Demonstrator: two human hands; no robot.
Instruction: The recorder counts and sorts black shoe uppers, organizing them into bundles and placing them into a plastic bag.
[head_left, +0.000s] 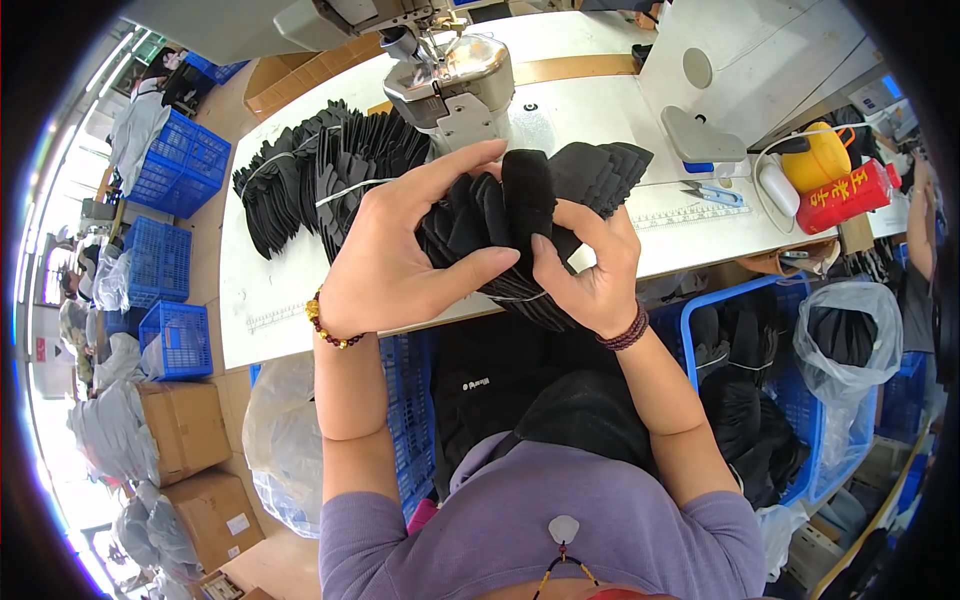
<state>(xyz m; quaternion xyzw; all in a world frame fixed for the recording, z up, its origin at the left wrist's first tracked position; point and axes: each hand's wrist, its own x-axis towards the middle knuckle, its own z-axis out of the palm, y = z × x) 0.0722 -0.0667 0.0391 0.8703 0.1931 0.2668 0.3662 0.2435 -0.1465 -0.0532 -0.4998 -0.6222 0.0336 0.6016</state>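
Observation:
Over the front edge of the white sewing table (265, 290) I hold a bundle of black cut fabric pieces (465, 225), several layers fanned out. My left hand (400, 245) curls round its left side, thumb lying across the front. With thumb and fingers, my right hand (592, 262) pinches a velvety black fabric piece (527, 195) that stands up from the others. Part of the stack hangs below my hands, with a pale tie across it. More black pieces (598, 175) fan out just beyond my right hand. Just ahead is the metal sewing machine head (450, 90).
Tied black bundles (285, 185) lie on the table at left. Blue-handled thread snips (715, 193), a red cylindrical container (848, 197) and a yellow container (815, 158) are at right. A blue basket (690, 330) with black pieces stands below. Blue crates (175, 160) and cartons (185, 430) line the left floor.

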